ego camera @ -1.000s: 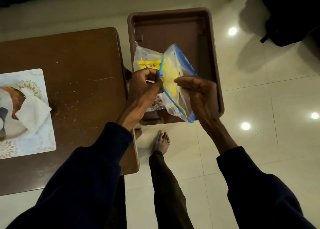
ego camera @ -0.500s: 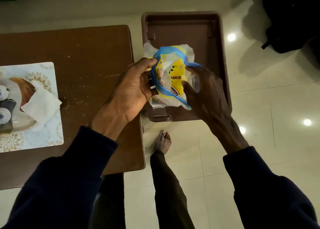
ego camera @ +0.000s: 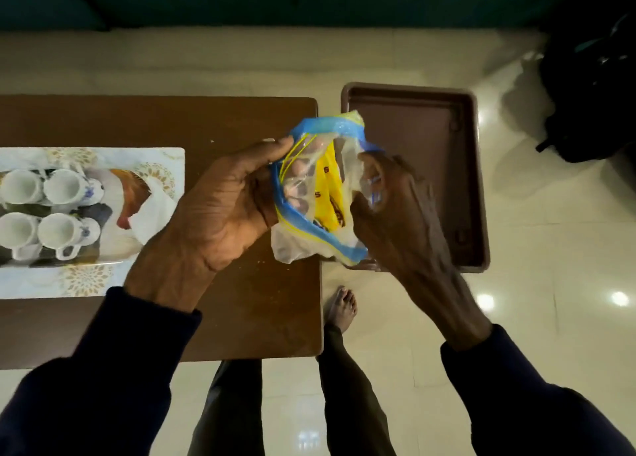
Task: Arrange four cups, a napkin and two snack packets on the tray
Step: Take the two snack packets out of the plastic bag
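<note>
Snack packets, yellow with dark lettering, sit inside a clear zip bag with a blue and yellow seal strip, held in the air over the gap between the wooden table and the brown tray. How many packets are in there cannot be told; only a few letters of print show through the crumpled plastic. The yellow packet's long axis runs from the far end of the bag toward the person, slightly tilted. The left hand grips the bag's left edge, thumb on top and fingers curled behind the plastic. The right hand is blurred; its fingers are closed on the bag's right side, some seemingly pushed inside the opening. The bag hides the brown tray's near left corner.

On the table to the left lies a patterned white tray, cut off by the picture's left edge, carrying four white cups in two rows, mouths up, with a white napkin just right of them. Below, a bare foot stands on the tiled floor. A black bag lies far right.
</note>
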